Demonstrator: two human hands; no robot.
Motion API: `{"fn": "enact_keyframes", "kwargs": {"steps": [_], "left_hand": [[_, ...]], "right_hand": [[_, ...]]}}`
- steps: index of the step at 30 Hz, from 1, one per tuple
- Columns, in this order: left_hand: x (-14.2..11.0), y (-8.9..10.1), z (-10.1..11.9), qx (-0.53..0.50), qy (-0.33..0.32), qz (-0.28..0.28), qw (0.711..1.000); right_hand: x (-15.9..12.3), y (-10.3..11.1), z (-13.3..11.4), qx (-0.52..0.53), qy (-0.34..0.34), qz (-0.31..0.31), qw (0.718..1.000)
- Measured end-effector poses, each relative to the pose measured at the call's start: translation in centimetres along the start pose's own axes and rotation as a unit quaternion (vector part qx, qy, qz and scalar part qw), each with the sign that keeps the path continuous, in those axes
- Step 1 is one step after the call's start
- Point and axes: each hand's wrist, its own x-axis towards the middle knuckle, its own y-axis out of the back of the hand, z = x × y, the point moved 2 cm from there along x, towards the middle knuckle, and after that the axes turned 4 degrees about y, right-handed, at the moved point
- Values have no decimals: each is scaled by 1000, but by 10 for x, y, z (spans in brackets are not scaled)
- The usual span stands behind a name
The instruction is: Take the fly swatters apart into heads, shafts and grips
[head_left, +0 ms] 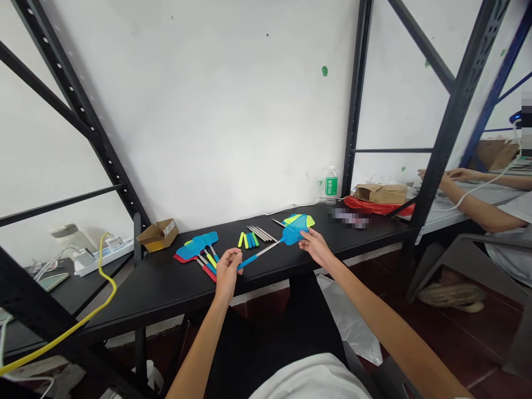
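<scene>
A blue fly swatter (293, 235) with a thin metal rod and a blue handle is held slantwise over the front of the black table. My left hand (226, 272) is closed on the end of its handle. At the other end, my right hand (316, 247) pinches the edge of the perforated blue head. Left of my left hand lies a pile of fly swatters (192, 250) in blue, red and yellow-green. Beyond the held swatter are several short coloured handles (248, 240) and a row of metal rods (261, 234). Yellow-green swatter heads (306, 220) lie partly hidden behind the blue one.
An opened cardboard box (158, 235) sits at the table's left end. A water bottle (331, 185) stands by the wall, near a cardboard piece (381, 193) on red plastic. Black shelf posts (451, 122) frame both sides. Another person's arms (469, 197) reach over the right-hand table.
</scene>
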Motion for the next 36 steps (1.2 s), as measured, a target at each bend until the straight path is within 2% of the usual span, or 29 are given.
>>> {"fn": "enact_keyframes", "kwargs": {"steps": [12,31,36], "left_hand": [[-1,2,2,34,-11,-2,999],[-11,-5,6,184,-54,5,981],[-13,-8,12,225,-66,-31,972]], "right_hand": [[0,0,7,-87,30,-14,996],[1,4,10,-149,45,-24,988],[0,2,8,-143,48,-21,988]]}}
